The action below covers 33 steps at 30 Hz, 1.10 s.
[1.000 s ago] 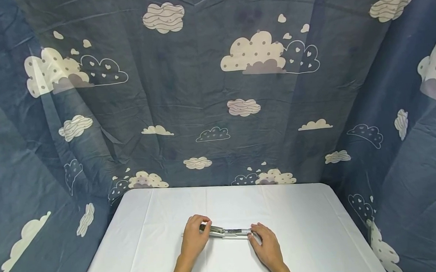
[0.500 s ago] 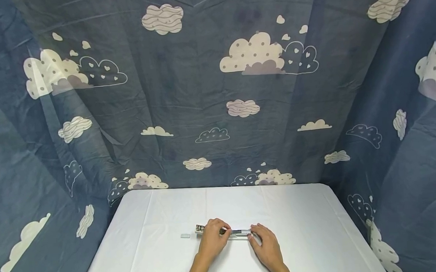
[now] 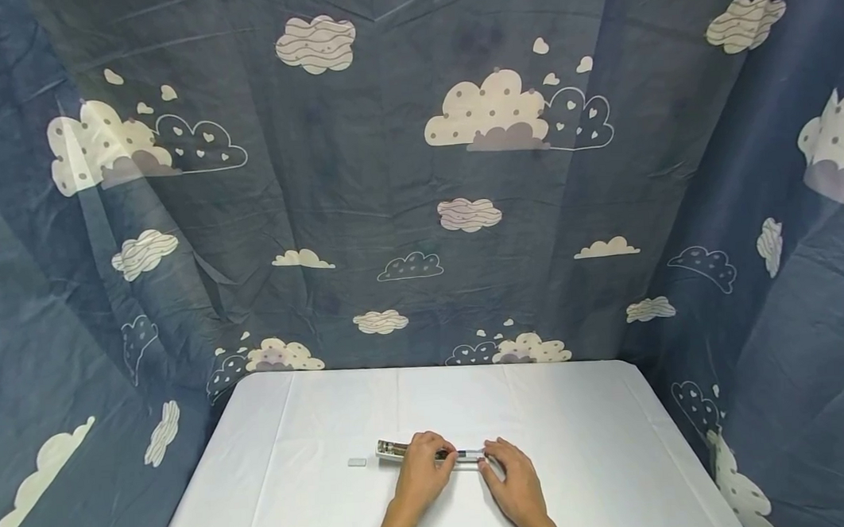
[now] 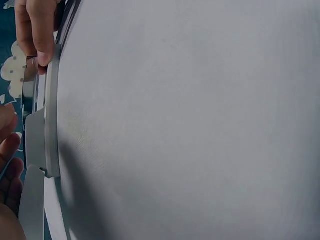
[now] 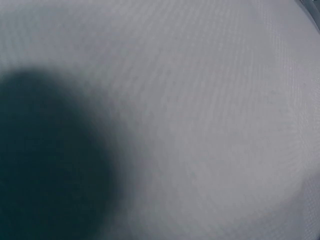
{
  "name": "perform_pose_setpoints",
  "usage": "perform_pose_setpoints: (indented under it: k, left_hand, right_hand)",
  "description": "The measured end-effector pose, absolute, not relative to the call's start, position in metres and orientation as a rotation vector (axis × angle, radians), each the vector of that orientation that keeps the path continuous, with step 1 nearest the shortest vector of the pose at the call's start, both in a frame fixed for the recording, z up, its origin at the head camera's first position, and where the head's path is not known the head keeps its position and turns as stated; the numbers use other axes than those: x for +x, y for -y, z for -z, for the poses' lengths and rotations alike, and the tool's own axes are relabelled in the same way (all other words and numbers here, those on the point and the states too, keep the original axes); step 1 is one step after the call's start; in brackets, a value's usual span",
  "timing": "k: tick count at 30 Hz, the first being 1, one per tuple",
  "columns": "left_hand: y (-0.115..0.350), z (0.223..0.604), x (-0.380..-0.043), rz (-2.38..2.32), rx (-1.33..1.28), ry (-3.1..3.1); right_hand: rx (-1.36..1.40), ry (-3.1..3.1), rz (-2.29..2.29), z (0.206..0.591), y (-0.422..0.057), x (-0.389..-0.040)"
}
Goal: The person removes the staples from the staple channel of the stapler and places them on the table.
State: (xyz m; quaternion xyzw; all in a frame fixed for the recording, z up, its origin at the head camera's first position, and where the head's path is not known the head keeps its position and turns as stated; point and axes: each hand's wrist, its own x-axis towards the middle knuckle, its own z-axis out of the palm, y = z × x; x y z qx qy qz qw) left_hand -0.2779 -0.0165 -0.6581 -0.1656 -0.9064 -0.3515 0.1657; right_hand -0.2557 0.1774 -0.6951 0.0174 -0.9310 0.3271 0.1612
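Hung behind and down both sides: dark blue cloth [image 3: 346,176] printed with pale clouds. In front of that, a white table [image 3: 583,470]. At its near middle, a stapler [image 3: 391,450], opened out into a long line, with bright metal showing at the left end. Looks light enough to slide under a push, so needs steadying; probably stiff and hardly fragile, but free to swing at the hinge.

Curled over the stapler's middle: the left hand [image 3: 423,472], with thumb and forefinger brought together on it; cannot tell which part lies between the tips. Pinching the right end: the right hand [image 3: 514,479], narrow in its grip, with thumb on the near side and fingers on the far side.

Best held by the grey base [image 4: 52,120], likely less slippery than the shiny rail [image 4: 29,90] alongside.

Lying apart to the left, a small grey strip [image 3: 357,462], perhaps staples. If so, light and easily snapped; best pinched gently along the long sides.
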Motion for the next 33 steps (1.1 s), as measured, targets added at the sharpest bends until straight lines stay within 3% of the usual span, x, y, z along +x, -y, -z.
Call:
perform_pose_setpoints:
  k: [33]
  left_hand:
    - [-0.002,0.663,-0.275,0.766,-0.456,2.575]
  right_hand:
    - [0.047,2.666,-0.915,0.695,-0.178,-0.255]
